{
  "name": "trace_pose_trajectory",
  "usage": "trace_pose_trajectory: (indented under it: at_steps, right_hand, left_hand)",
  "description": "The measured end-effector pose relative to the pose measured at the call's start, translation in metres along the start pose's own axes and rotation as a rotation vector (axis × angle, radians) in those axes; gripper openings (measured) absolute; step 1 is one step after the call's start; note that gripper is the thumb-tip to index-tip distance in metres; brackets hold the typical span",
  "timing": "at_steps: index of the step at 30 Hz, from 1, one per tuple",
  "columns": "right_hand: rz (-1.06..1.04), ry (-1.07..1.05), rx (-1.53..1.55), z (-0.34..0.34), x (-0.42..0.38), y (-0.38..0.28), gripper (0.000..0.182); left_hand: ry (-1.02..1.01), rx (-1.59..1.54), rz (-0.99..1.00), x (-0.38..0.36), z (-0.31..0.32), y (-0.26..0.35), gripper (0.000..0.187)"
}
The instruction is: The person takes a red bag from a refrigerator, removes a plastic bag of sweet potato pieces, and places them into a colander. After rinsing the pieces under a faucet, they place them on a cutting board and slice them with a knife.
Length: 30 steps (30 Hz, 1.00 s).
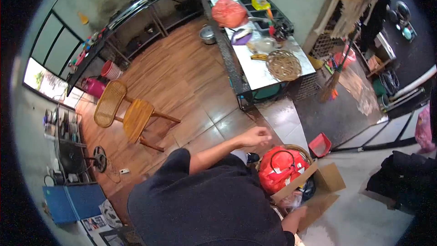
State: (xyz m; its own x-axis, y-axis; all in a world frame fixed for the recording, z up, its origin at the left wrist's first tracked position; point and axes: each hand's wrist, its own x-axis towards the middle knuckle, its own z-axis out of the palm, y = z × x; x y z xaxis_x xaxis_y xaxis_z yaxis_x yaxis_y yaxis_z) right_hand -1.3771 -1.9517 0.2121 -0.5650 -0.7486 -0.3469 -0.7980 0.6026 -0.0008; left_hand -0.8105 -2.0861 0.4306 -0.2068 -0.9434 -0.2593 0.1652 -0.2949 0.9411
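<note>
My left hand (pixel 256 137) is held out above the floor, its fingers loosely curled and nothing visible in them. Just below it is a red plastic bag (pixel 278 171) with a dark loop on top, bulging beside an open cardboard box (pixel 331 177). A round woven rim (pixel 302 151) shows behind the bag. My right hand (pixel 294 220) is low by the box's near side, close to a clear plastic bag (pixel 291 200); its fingers are hidden. A black bag (pixel 309 188) shows partly behind the box flap.
A red dustpan (pixel 320 145) lies beyond the box. Ahead stands a table (pixel 246 66) bearing a red bag, a woven mat (pixel 283 65) and a dark crate. A wooden chair (pixel 136 118) is on the left, with a broom (pixel 330 84) at right and dark cloth (pixel 398 177) nearby.
</note>
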Motion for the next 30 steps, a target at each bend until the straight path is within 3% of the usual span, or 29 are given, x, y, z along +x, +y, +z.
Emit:
trace_pose_trajectory:
  at_steps: [1, 3, 5, 6, 7, 8, 9, 10, 11, 12, 13, 14, 15, 16, 18, 20, 21, 22, 23, 24, 26, 28, 30]
  right_hand:
    - [0.023, -0.014, -0.089, -0.009, -0.004, -0.025, 0.037]
    - [0.506, 0.489, 0.435, -0.056, -0.002, -0.114, 0.052]
    - [0.499, 0.389, 1.237, -0.115, -0.036, -0.203, 0.058]
    - [0.357, 0.254, 1.328, -0.128, -0.045, -0.234, 0.053]
    - [-0.221, 0.553, 0.996, -0.072, -0.002, -0.237, 0.036]
    - [-0.169, 0.151, 1.611, -0.117, -0.074, -0.301, 0.011]
    - [-0.403, -0.063, 1.498, -0.156, -0.137, -0.338, 0.014]
    - [-0.489, -0.299, 1.625, -0.094, -0.116, -0.362, 0.029]
    - [-0.640, -0.478, 1.625, -0.107, -0.172, -0.396, 0.043]
    - [-0.532, -0.727, 1.463, -0.134, -0.232, -0.428, 0.047]
    - [-0.574, -0.987, 1.433, -0.119, -0.247, -0.453, 0.044]
    - [-0.641, -1.241, 1.525, -0.079, -0.248, -0.469, 0.050]
    - [-0.638, -1.210, 1.547, -0.090, -0.255, -0.475, 0.050]
    - [-0.600, -1.342, 1.581, -0.105, -0.285, -0.522, 0.052]
    - [-0.512, -1.617, 1.630, -0.111, -0.335, -0.543, 0.057]
    - [-0.419, -1.900, 1.662, -0.124, -0.346, -0.540, 0.062]
    - [-0.383, -2.049, 1.661, -0.133, -0.353, -0.550, 0.064]
    - [-0.349, -2.206, 1.646, -0.145, -0.364, -0.571, 0.067]
    - [-0.469, -2.119, 1.642, -0.153, -0.375, -0.586, 0.063]
    - [-0.477, -2.131, 1.633, -0.149, -0.383, -0.605, 0.063]
    - [-0.435, -1.913, 1.605, -0.133, -0.401, -0.640, 0.061]
    - [-0.341, -1.959, 1.552, -0.110, -0.424, -0.679, 0.060]
    - [-0.142, -2.059, 1.458, -0.106, -0.448, -0.715, 0.057]
  left_hand:
    - [0.061, -0.006, -0.015, -0.020, -0.009, -0.006, 0.027]
    - [0.155, 0.145, -0.092, -0.056, -0.030, -0.023, 0.033]
    - [0.209, 0.060, -0.120, -0.081, -0.036, -0.030, 0.034]
    - [0.241, -0.018, -0.152, -0.090, -0.039, -0.033, 0.036]
    - [0.267, 0.009, -0.119, -0.091, -0.042, -0.040, 0.028]
    - [0.288, -0.001, -0.105, -0.095, -0.039, -0.029, 0.028]
    - [0.417, 0.187, 0.043, -0.104, -0.028, -0.006, 0.025]
    - [0.533, 0.380, 0.186, -0.114, -0.021, 0.015, 0.028]
    - [0.519, 0.379, 0.189, -0.124, -0.018, 0.032, 0.028]
    - [0.560, 0.575, 0.398, -0.129, -0.016, 0.049, 0.035]
    - [0.588, 0.763, 0.619, -0.130, -0.018, 0.058, 0.045]
    - [0.551, 0.758, 0.637, -0.129, -0.024, 0.059, 0.045]
    - [0.430, 0.931, 0.714, -0.131, -0.034, 0.058, 0.048]
    - [0.311, 1.101, 0.786, -0.134, -0.047, 0.057, 0.052]
    - [0.276, 1.196, 0.769, -0.138, -0.090, 0.056, 0.059]
    - [0.469, 1.132, 0.641, -0.137, -0.135, 0.062, 0.057]
    - [0.463, 1.131, 0.655, -0.134, -0.163, 0.053, 0.057]
    - [0.683, 1.159, 0.468, -0.127, -0.198, 0.039, 0.057]
    - [0.901, 1.171, 0.267, -0.125, -0.227, 0.035, 0.058]
    - [0.914, 1.175, 0.269, -0.130, -0.247, 0.044, 0.058]
    - [0.903, 1.113, 0.318, -0.148, -0.284, 0.057, 0.055]
    - [0.916, 1.134, 0.363, -0.157, -0.299, 0.075, 0.055]
    - [0.700, 1.054, 0.533, -0.162, -0.306, 0.094, 0.053]
